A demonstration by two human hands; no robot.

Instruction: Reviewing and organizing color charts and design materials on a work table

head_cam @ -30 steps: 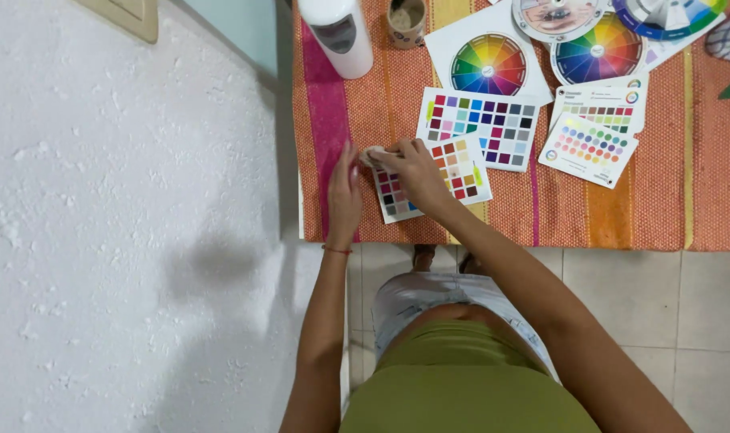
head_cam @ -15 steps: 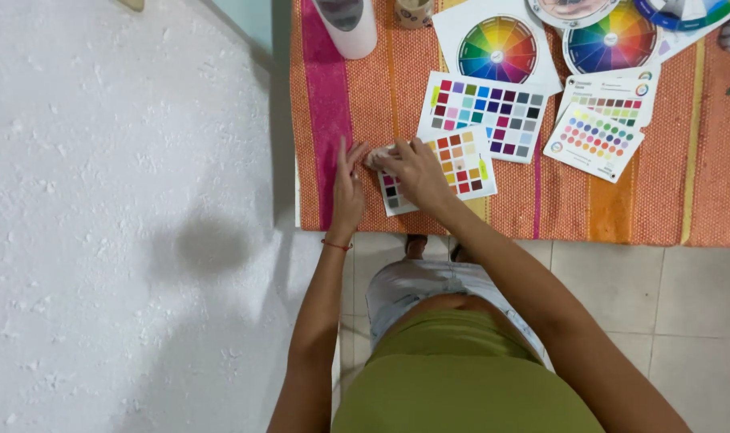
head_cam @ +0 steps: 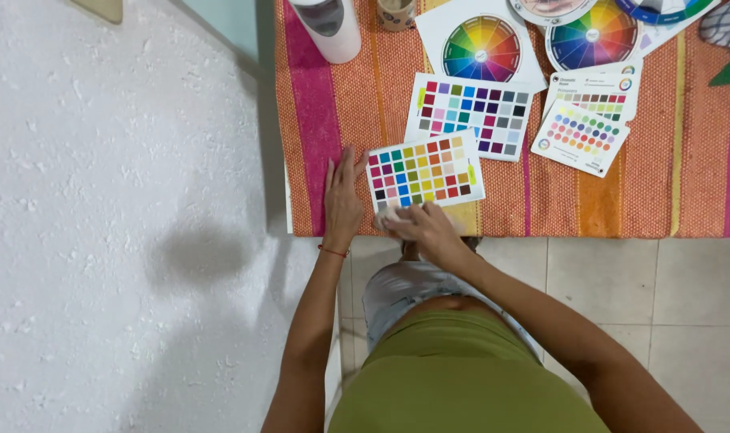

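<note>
A small card of coloured squares (head_cam: pixel 425 170) lies on the striped orange and pink cloth (head_cam: pixel 670 160) near the table's front edge. My left hand (head_cam: pixel 342 199) rests flat on the cloth, fingers apart, just left of that card. My right hand (head_cam: pixel 421 224) is at the card's near edge, fingers closed around a small white wad (head_cam: pixel 385 218), which looks like a cloth or tissue.
Behind the small card lie a larger colour-square chart (head_cam: pixel 473 112), two dot-pattern colour cards (head_cam: pixel 581 138), and several colour wheels (head_cam: pixel 483 48). A white cylinder (head_cam: pixel 329 28) and a small cup (head_cam: pixel 397 12) stand at the back. A white textured wall (head_cam: pixel 116 224) is left; tiled floor (head_cam: pixel 646 289) below.
My right hand has drawn back from on top of the small card to its near edge with the white wad. My left hand has slid off the card onto the cloth beside it.
</note>
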